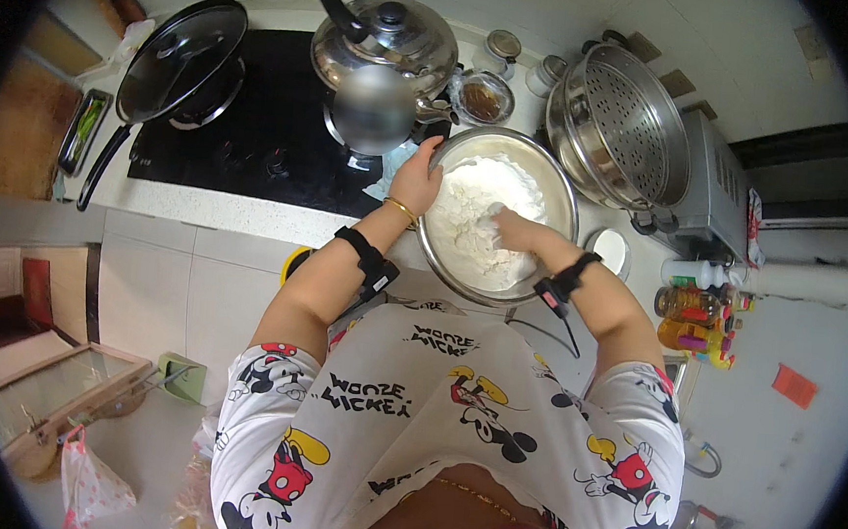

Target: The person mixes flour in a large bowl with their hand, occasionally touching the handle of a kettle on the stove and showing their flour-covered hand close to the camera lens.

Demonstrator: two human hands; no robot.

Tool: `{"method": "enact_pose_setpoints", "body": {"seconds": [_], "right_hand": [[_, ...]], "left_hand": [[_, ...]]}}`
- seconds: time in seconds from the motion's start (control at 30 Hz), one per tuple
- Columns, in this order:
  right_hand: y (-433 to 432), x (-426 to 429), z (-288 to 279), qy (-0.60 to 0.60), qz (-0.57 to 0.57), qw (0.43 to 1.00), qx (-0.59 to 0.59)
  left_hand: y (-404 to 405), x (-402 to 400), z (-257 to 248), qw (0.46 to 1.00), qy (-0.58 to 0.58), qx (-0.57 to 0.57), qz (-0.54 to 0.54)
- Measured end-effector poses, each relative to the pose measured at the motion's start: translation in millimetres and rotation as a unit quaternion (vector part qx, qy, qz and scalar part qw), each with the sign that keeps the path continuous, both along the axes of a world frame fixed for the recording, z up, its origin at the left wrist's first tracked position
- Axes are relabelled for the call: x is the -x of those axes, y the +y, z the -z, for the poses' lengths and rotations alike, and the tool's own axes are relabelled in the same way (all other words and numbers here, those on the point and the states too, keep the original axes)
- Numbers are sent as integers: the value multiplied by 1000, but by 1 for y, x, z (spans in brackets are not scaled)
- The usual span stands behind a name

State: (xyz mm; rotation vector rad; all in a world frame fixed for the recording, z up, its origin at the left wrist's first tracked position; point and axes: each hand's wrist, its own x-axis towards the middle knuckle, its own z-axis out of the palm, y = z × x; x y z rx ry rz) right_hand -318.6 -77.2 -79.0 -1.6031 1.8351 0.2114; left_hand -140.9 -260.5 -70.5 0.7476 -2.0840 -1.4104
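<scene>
A wide stainless-steel bowl (575, 194) holds white flour (500, 178), part of it gathered into loose, damp-looking clumps. My left hand (417, 178) grips the bowl's left rim, thumb on the inner side. In the middle of the bowl, my right hand (518, 230) has its fingers down in the flour. Those fingers are coated white, and their tips are partly hidden, so I cannot tell whether they close on anything. Just right of the bowl stands a small round container (609, 252) with a white top or contents.
Behind the bowl are a steel kettle (388, 37), a film-covered dish (483, 99) and glass jars (502, 49). A perforated steamer pot (625, 131) stands to the right, near several bottles (690, 305). A lidded frying pan (183, 63) sits on the black cooktop (256, 135) at left.
</scene>
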Motion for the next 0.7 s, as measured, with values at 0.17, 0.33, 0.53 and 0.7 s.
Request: {"method": "enact_pose_setpoints", "body": {"seconds": [0.17,0.33,0.53,0.7], "right_hand": [[18,58,0,-50,252,962,96],[-22,4,-14,-123,445,884,-71],[-32,-31,-42,-81,231,968,-59],[-25,-76,-24,10,-14,999,31]], "left_hand": [[4,4,1,1000,3,5,1],[1,-3,6,1000,-10,0,-18],[4,1,1,1000,8,-30,-7],[3,0,3,999,-5,-29,-14]]}}
